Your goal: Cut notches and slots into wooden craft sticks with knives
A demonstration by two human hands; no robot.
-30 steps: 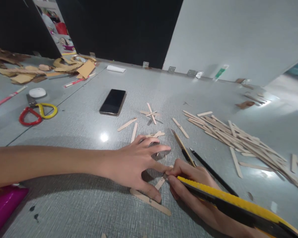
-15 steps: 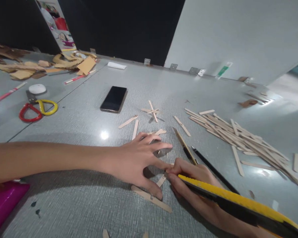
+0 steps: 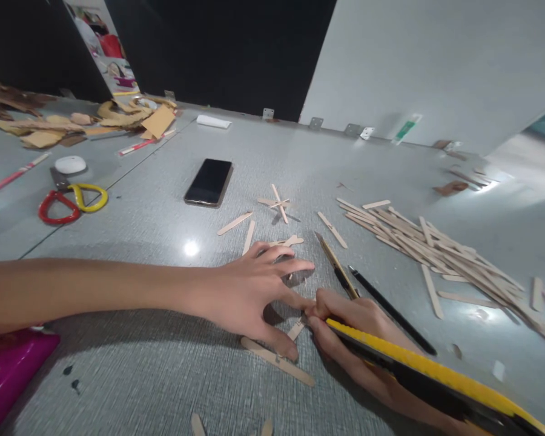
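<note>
Just on the near side of the left hand (image 3: pixel 258 297), a notched stick (image 3: pixel 277 361) lies partly under the thumb. Above it, a marked stick (image 3: pixel 296 329) runs between thumb and index finger, its far end hidden where the hands meet. The left hand's fingers spread apart; the right hand (image 3: pixel 358 327) is clamped around a yellow-and-black cutter (image 3: pixel 418 366), whose tip is hidden.

Compared with half a second ago, hardly anything has shifted; both hands keep their places, suggesting the work remains on this one stick.

Beyond the right hand lie a slim cutter (image 3: pixel 331 257) and a black pen (image 3: pixel 390 309), then a stick pile (image 3: pixel 418 242). Past the left fingertips sit crossed sticks (image 3: pixel 279 204) and, farther, a phone (image 3: pixel 209 181).
</note>
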